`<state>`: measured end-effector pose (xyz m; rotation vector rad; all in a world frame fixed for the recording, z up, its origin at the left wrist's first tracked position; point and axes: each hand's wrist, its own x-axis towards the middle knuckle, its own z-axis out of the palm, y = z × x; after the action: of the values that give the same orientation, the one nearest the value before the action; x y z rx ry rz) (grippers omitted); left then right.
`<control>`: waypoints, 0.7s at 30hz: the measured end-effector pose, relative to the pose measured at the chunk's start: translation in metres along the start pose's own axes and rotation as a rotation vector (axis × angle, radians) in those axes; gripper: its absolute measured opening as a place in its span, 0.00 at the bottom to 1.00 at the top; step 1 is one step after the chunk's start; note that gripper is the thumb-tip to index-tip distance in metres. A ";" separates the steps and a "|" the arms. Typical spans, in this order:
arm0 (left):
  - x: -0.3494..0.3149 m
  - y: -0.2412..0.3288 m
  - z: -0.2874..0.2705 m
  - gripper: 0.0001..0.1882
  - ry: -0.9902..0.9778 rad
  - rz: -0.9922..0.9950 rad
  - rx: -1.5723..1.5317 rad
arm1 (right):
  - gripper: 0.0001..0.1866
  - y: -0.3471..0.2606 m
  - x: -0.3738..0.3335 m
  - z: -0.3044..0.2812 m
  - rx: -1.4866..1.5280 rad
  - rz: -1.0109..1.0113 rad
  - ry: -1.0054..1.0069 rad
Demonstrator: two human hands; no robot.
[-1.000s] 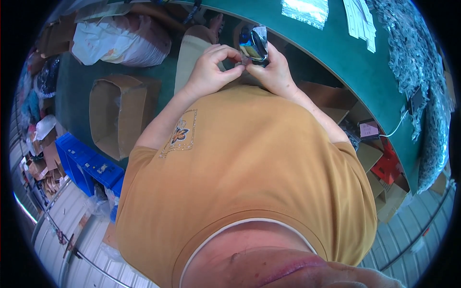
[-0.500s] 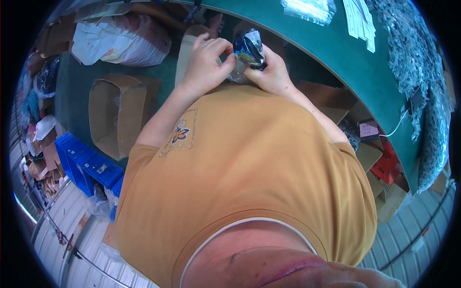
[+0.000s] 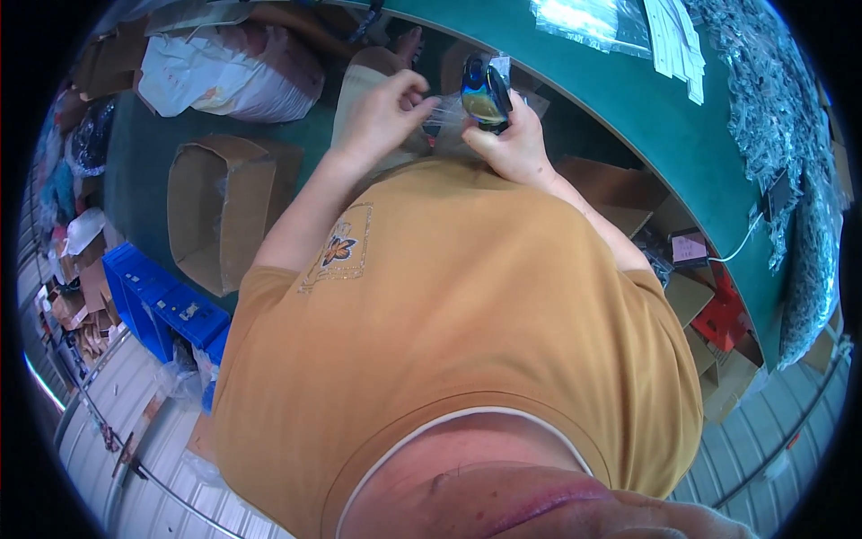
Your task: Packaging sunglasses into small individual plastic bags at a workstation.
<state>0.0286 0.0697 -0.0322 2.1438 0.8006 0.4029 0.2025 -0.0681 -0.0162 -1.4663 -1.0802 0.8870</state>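
Observation:
My right hand grips a pair of sunglasses with a dark frame and shiny blue-gold mirrored lenses, held upright in front of my chest. A small pale tag or film piece shows behind their upper edge. To the left, my left hand has its fingers curled, thumb and forefinger pinching at the edge of a clear plastic bag. This thin plastic stretches between the two hands, partly behind the sunglasses. How much of it the fingers hold is hard to make out.
A green table curves across the far right, bearing clear plastic sleeves, white strips and a heap of plastic wrap. On the left are an open cardboard box, a white sack and blue crates.
The sunglasses, in my right hand, have moved right and turned so a lens shows more. My left fingers have come away from them, and clear plastic now stretches between the hands.

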 end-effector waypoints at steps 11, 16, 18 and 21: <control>0.000 0.009 -0.002 0.07 0.079 0.026 -0.125 | 0.25 0.007 0.013 -0.016 -0.144 0.105 0.010; 0.005 0.029 -0.001 0.09 0.146 0.235 0.160 | 0.29 -0.034 -0.010 -0.034 -0.586 -0.101 -0.241; 0.007 0.030 0.001 0.09 0.116 0.207 0.116 | 0.27 -0.023 -0.011 -0.039 -0.657 -0.283 -0.243; 0.008 0.033 -0.003 0.08 0.105 0.181 0.010 | 0.23 -0.017 -0.013 -0.045 -0.869 -0.272 -0.342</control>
<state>0.0461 0.0610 -0.0046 2.2274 0.6695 0.6101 0.2377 -0.0945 0.0079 -1.8136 -2.0348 0.4817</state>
